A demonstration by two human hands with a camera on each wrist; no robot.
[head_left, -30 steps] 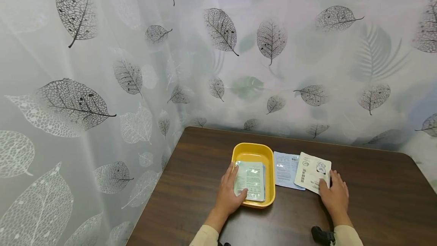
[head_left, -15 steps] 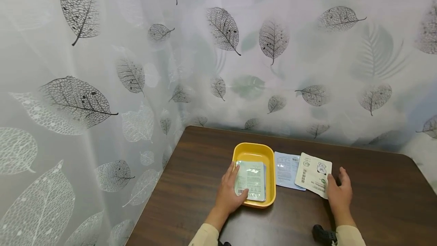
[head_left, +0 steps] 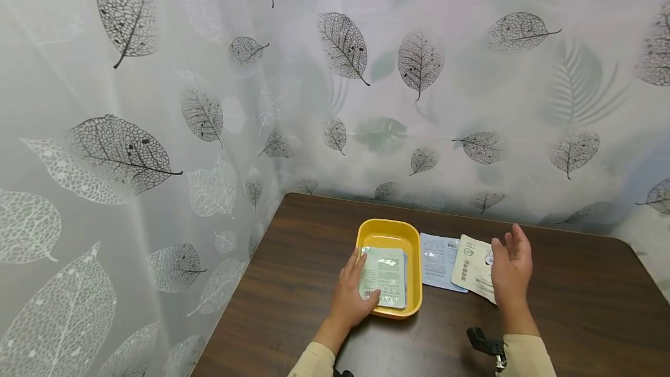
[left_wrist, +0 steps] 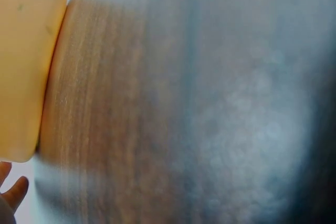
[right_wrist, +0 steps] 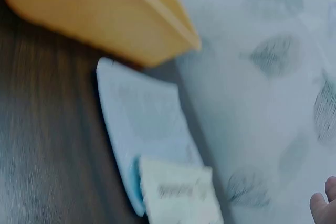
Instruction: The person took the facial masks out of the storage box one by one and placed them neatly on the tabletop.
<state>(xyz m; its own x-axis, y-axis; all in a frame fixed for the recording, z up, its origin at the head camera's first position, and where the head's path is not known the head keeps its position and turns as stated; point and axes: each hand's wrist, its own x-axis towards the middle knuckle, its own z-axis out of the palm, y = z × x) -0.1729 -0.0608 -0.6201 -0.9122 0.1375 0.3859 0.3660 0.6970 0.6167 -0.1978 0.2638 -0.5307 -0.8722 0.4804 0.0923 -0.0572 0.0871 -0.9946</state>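
Observation:
My left hand (head_left: 352, 294) rests against the left side of a yellow plastic tray (head_left: 388, 227), its thumb over the near rim and the fingers along the left rim. Inside the tray lies a pale green flat sachet (head_left: 384, 275) on top of a bluish one, whose edge shows. To the tray's right, a light blue printed sachet (head_left: 435, 260) lies on the table. A cream sachet (head_left: 471, 269) with a cartoon animal overlaps it. My right hand (head_left: 512, 269) hovers over the cream sachet's right side with nothing held, fingers loosely extended and partly covering the sachet in the head view.
The dark wood-grain table (head_left: 309, 237) ends at a curtain (head_left: 387, 92) printed with leaves, behind and to the left. A black wrist device (head_left: 484, 342) sits on my right wrist.
My right hand has let go of the cream sachet's right edge, drawn right, then risen and swung back left over it. The left hand and tray stay put.

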